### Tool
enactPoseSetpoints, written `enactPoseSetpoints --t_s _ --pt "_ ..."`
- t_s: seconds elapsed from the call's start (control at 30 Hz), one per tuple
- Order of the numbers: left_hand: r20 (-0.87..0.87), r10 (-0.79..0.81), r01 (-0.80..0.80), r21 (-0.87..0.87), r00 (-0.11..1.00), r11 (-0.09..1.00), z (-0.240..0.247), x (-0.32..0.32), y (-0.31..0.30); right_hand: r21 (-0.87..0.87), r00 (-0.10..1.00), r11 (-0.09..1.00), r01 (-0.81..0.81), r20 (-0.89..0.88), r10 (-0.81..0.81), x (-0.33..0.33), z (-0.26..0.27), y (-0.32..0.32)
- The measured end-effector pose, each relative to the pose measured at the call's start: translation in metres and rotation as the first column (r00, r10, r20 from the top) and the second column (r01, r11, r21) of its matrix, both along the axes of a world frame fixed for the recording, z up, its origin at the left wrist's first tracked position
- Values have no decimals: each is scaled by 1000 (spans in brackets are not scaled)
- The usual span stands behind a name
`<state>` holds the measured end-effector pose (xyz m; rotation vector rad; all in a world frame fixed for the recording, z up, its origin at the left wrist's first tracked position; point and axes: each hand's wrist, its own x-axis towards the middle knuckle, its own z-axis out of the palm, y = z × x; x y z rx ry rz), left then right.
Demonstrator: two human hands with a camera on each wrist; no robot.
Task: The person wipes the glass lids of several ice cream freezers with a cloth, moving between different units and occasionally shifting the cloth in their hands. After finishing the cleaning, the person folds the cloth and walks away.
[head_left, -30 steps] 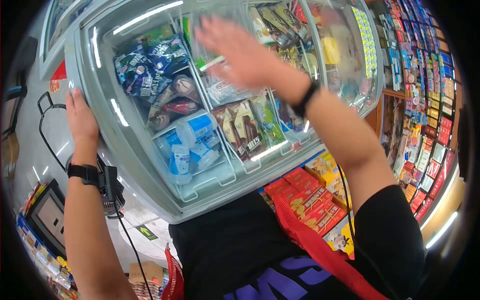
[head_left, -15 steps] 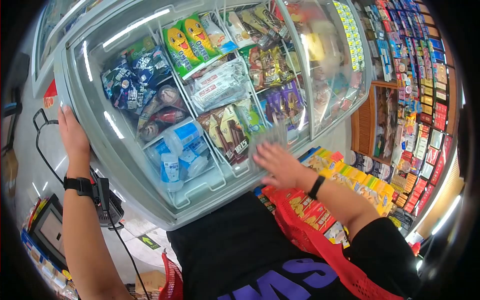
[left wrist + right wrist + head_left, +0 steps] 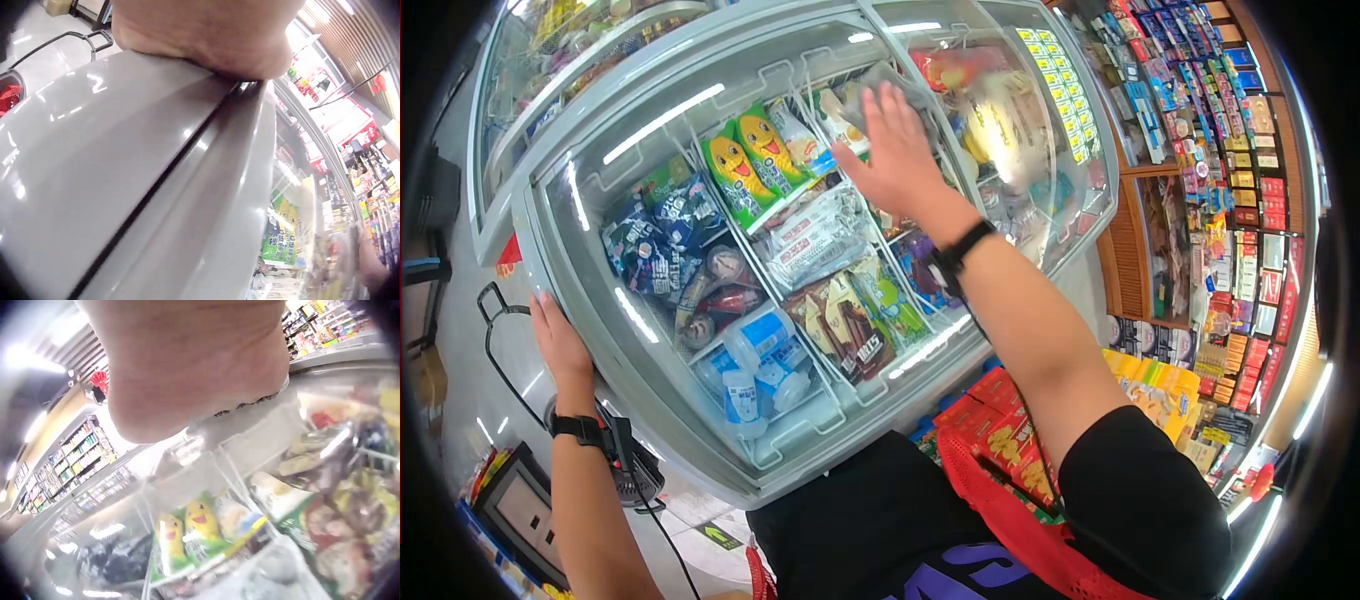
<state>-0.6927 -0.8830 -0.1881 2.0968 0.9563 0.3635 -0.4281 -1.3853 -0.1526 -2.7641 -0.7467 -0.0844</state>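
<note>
In the head view, the right hand (image 3: 892,150) lies with extended fingers over the freezer's glass top, pressing a thin greyish cloth-like piece (image 3: 886,73) against it. Wrapped ice creams show beneath the glass, among them green packs with yellow corn faces (image 3: 745,165) and white packs (image 3: 815,235). The left hand (image 3: 560,345) rests on the freezer's left edge, fingers straight. The left wrist view shows its heel (image 3: 206,31) on the pale frame (image 3: 156,144). In the right wrist view, the palm (image 3: 194,369) covers part of the glass; its fingertips are hidden.
Another glass-topped freezer (image 3: 550,90) stands at the upper left. Red boxes (image 3: 1000,425) and yellow packs (image 3: 1155,385) are stacked at the near right side. Stocked shelves (image 3: 1250,200) line the right. A red mesh strap (image 3: 1010,500) hangs over the black shirt.
My right hand has swept from over the glass to its near edge, then to the far part, carrying the greyish piece. The left hand has stayed at the freezer's edge; the head view has shifted.
</note>
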Motion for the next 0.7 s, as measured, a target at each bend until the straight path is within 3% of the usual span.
enactPoseSetpoints --t_s 0.13,0.2,0.27,0.33,0.37,0.47,0.53,0.57,0.63,0.7 --pt "1 3 -3 69 1000 998 -3 -2 -1 31 998 999 -41 39 40 62 -5 133" --pt "17 18 -18 7 1000 1000 1 1 -5 39 990 991 -132 58 129 41 7 182" --pt "12 21 -21 -18 1000 1000 1 -3 -4 226 955 929 -293 12 298 -15 13 208" --pt "8 19 -19 -4 1000 1000 -3 -4 -2 378 902 835 -400 -1 432 -94 5 218" --pt "15 1 -1 -24 1000 1000 0 -3 -2 312 846 809 -498 -27 532 -128 8 211" --pt "10 -8 9 -55 1000 998 6 -2 -10 436 739 719 -541 -161 654 -188 20 152" --pt "-27 -5 3 -44 1000 999 16 2 -19 424 783 766 -482 -183 594 -169 26 100" --pt "-47 2 -4 -37 999 999 19 1 -19 318 854 873 -370 -252 454 -149 45 76" --pt "1 15 -15 2 1000 1000 4 -2 -11 176 970 964 -201 -98 221 -91 26 23" --pt "28 -17 18 -26 999 1000 17 2 -22 135 995 990 -28 100 14 -24 -11 -17"
